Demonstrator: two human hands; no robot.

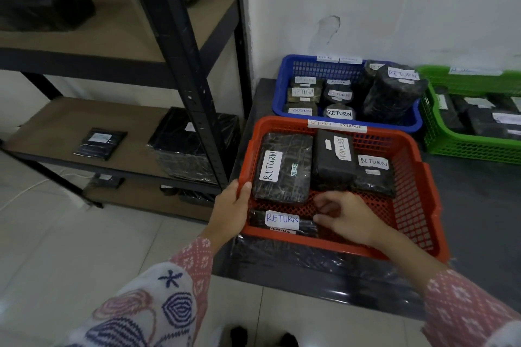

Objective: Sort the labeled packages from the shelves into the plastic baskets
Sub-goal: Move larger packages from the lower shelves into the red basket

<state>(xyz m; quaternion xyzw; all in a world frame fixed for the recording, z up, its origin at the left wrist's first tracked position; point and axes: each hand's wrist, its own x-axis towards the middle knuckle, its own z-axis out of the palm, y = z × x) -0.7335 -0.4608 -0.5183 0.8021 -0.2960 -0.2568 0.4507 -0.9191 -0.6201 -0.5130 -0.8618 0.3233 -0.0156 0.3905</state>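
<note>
A red basket in front of me holds several black wrapped packages with white RETURN labels. My left hand grips the basket's near-left rim. My right hand is inside the basket, its fingertips at the right end of a flat RETURN package lying along the front wall; whether it still grips the package I cannot tell. A large RETURN package lies behind it. A blue basket and a green basket with more packages stand farther back.
The baskets rest on a dark low platform against a white wall. At left a black metal shelf rack holds a small flat package, a big wrapped box and more black parcels above. Pale floor tiles lie below.
</note>
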